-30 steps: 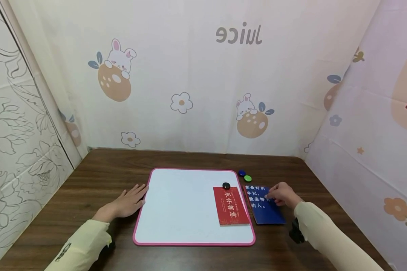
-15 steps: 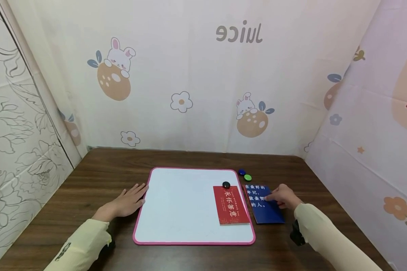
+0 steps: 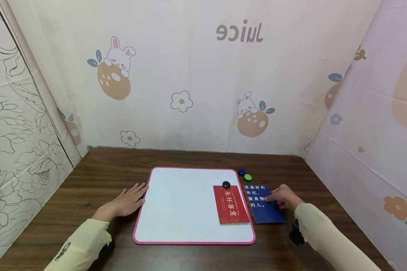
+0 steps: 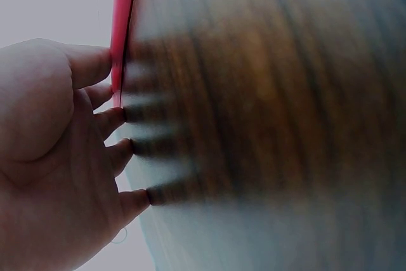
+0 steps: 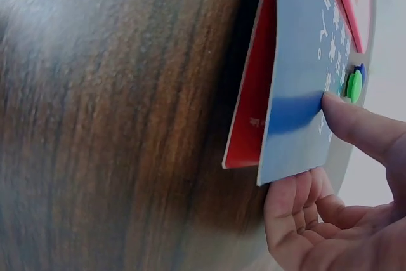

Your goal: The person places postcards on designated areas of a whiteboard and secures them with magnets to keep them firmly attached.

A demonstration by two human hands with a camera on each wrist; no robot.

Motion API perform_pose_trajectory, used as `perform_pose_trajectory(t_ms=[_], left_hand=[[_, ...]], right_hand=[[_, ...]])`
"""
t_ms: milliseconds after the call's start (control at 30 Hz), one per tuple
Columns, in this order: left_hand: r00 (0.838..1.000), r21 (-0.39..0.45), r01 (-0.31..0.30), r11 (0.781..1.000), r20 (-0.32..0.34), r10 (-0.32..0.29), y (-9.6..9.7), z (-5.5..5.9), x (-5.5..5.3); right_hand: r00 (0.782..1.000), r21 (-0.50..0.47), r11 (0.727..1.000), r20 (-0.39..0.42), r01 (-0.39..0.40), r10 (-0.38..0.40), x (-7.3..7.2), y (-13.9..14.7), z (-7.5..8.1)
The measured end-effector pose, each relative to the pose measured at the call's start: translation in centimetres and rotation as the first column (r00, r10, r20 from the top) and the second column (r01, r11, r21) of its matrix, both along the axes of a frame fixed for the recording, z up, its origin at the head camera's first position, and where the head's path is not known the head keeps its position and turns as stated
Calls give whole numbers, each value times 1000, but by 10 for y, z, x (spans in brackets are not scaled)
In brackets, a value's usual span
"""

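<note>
A whiteboard [image 3: 176,207] with a pink frame lies on the table. My left hand [image 3: 130,200] lies spread at its left edge; in the left wrist view the fingertips [image 4: 113,115] touch the pink rim. A red booklet [image 3: 231,209] rests on the board's right side, with a black round magnet [image 3: 226,184] at its top edge. Right of the board is a blue booklet [image 3: 266,214] with white characters. My right hand [image 3: 285,196] pinches its right edge, thumb on the cover, other fingers curled at the edge. A red sheet [image 5: 247,131] shows beneath it, slightly apart.
A blue magnet [image 3: 242,172] and a green magnet [image 3: 248,177] sit beside the board's top right corner. The brown wooden table [image 3: 196,258] ends at a printed curtain [image 3: 196,75] behind, with more printed fabric at both sides.
My right thumb and fingers have shifted slightly on the blue booklet, hiding some characters seen earlier. The left hand, the board and the magnets stay in place.
</note>
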State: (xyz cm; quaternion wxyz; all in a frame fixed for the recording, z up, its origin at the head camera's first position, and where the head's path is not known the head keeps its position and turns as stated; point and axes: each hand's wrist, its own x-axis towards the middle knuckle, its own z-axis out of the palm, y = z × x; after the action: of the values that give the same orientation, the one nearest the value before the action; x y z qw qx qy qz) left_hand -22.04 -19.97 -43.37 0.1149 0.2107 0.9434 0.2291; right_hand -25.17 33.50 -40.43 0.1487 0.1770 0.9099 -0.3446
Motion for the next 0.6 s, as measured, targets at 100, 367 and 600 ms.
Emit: perform_pose_trajectory(t_ms=[100, 367, 600], left_hand=[[1000, 3, 0, 1000, 0, 0, 0, 0, -1], [1000, -13, -9, 1000, 5, 9, 1, 0, 0], [1000, -11, -2, 1000, 4, 2, 0, -1, -1]], right_hand=[[1000, -18, 1000, 11, 23, -23, 0, 2, -1], [999, -58, 997, 13, 46, -45, 2, 3, 1], [1000, -130, 991, 12, 18, -16, 2, 6, 1]])
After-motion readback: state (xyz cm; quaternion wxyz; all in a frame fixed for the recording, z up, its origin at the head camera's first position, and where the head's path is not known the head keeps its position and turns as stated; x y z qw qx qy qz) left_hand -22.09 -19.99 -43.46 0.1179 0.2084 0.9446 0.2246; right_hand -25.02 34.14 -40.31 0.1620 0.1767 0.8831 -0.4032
